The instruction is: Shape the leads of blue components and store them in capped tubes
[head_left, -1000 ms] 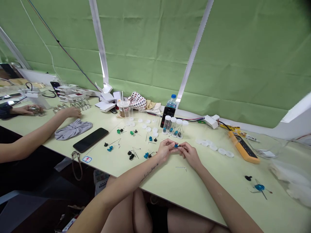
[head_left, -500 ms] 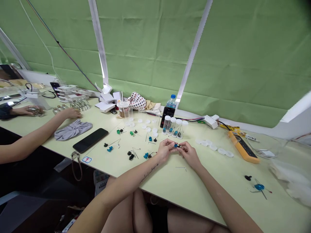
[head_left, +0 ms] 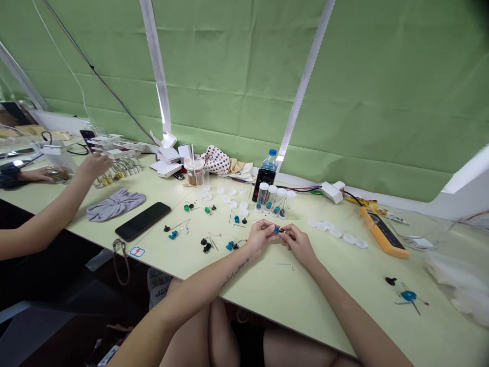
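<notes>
Blue, small plastic piece sits pinched in the left hand while the right hand grips its dark end, likely best kept steady and squarely aligned, as a silver L-shaped metal rod lies bodyward of both hands.

Left forearm: thin dark tattoo, jagged line running lengthwise.

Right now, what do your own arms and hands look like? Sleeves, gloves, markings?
Left hand and right hand ungloved. Left forearm and right forearm sleeveless; the left bears a thin, dark, jagged line running lengthwise.
</notes>
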